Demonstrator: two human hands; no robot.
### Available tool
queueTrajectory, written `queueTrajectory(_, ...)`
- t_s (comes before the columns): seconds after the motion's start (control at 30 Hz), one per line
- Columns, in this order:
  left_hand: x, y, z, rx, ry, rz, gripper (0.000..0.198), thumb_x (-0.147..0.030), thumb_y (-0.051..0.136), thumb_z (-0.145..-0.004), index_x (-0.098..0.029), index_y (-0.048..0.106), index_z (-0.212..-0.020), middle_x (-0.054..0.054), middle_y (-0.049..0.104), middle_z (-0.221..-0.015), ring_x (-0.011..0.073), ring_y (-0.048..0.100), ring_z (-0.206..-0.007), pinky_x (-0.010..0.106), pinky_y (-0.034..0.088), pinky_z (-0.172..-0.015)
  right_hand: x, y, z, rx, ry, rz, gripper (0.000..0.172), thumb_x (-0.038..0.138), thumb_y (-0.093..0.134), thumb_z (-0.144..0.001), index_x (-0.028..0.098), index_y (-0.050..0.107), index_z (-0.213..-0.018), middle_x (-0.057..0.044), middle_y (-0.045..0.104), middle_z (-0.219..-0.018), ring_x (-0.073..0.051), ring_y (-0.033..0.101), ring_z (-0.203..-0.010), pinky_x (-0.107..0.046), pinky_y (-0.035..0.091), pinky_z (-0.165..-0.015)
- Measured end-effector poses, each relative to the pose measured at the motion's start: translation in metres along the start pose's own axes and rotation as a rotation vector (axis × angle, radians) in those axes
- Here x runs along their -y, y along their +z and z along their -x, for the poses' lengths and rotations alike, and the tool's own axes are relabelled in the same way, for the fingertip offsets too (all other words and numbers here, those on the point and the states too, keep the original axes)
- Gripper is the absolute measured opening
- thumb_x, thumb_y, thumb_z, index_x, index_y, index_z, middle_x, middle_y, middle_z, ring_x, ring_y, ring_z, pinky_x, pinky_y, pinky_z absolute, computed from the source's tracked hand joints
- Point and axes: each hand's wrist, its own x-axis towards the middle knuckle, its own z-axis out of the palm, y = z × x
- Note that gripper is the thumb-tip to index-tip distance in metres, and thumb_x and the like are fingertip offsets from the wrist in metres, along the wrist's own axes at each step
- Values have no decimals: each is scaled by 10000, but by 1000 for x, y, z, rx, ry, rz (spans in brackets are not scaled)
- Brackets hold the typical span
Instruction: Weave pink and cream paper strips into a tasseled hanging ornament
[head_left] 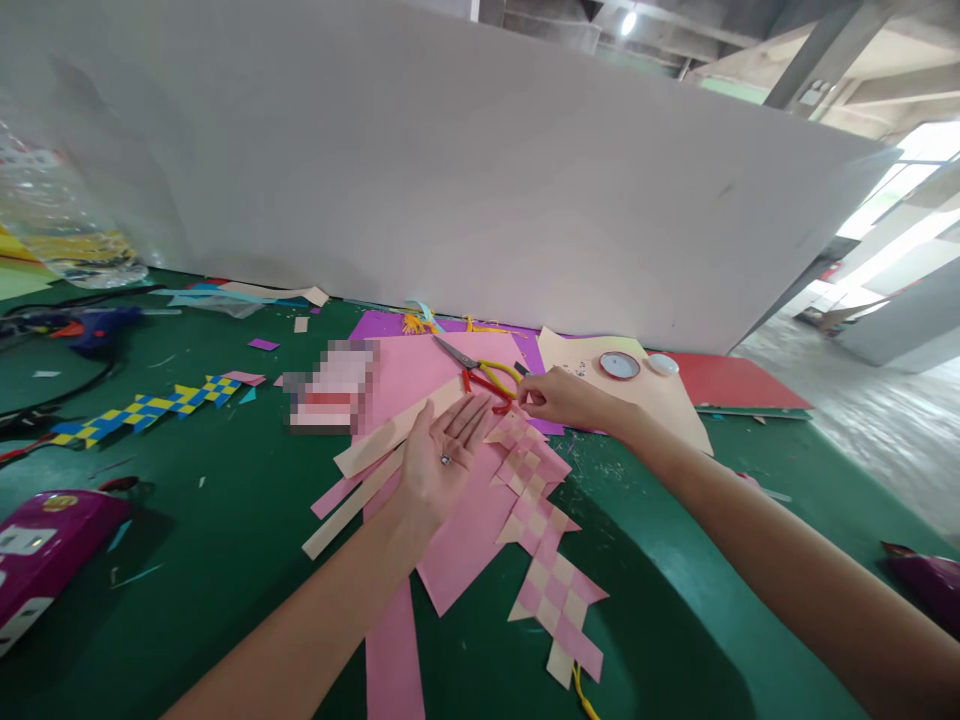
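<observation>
My left hand (444, 450) is palm up with its fingers stretched out. A tiny shiny piece (445, 460) lies on the palm, too small to name. My right hand (551, 397) is closed in a pinch just right of the fingertips of the left. A small dark tip (522, 369) shows beside it, but what the fingers grip is hidden. Scissors (469, 363) with yellow and red handles lie partly open behind the hands. Below them runs a woven pink-and-cream paper strip (551, 590) with pointed edges and a yellow cord (583, 690) at its near end.
Pink paper (390, 640) and cream strips (352, 505) lie on the green table (225, 600). A blurred box (334, 390), a blue-yellow woven strip (150, 412), a glue gun (97, 325) and a purple device (52, 550) are left. A round tin (619, 365) stands right, before a white partition (450, 170).
</observation>
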Motion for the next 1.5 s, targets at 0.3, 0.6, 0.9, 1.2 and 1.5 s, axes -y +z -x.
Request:
queueTrajectory(0.3, 2, 1, 0, 15, 9, -25, 462, -304, 348, -971, 12, 469, -1286, 253, 597, -1217, 297, 581, -1134, 362, 551, -894, 1, 18, 19, -38, 40, 2, 348, 170, 450, -815, 229, 692, -1058, -15, 673, -722, -134, 548, -644, -223, 343, -604)
queueTrajectory(0.6, 3, 0, -2, -13, 3, 5, 434, -293, 369, -964, -15, 489, -1276, 259, 609, -1193, 300, 604, -1103, 376, 560, -873, 6, 17, 19, 10, 37, 55, 322, 161, 455, -818, 240, 703, -1007, -26, 698, -777, -150, 570, -696, -231, 338, -598)
queueTrajectory(0.9, 3, 1, -2, -8, 19, -41, 459, -300, 352, -970, 19, 476, -1275, 258, 605, -1201, 296, 597, -1113, 362, 546, -901, 11, 18, 17, 20, 19, 116, 280, 175, 469, -823, 231, 681, -997, -66, 693, -876, -183, 598, -802, -244, 331, -624)
queueTrajectory(1.2, 4, 4, 2, 13, 4, -59, 450, -300, 349, -968, -3, 477, -1281, 243, 609, -1202, 289, 603, -1110, 359, 554, -890, 15, -3, 22, -241, 144, 45, 272, 204, 366, -881, 186, 504, -1115, 10, 595, -646, -118, 488, -548, -225, 276, -534)
queueTrajectory(1.5, 17, 5, 16, 83, -176, -329, 491, -404, 343, -966, -35, 652, -1062, 145, 716, -877, 208, 686, -813, 261, 560, -721, 79, -9, 47, -230, -178, -271, 161, 135, 493, -796, 182, 626, -873, 30, 596, -654, -70, 459, -543, -199, 300, -534)
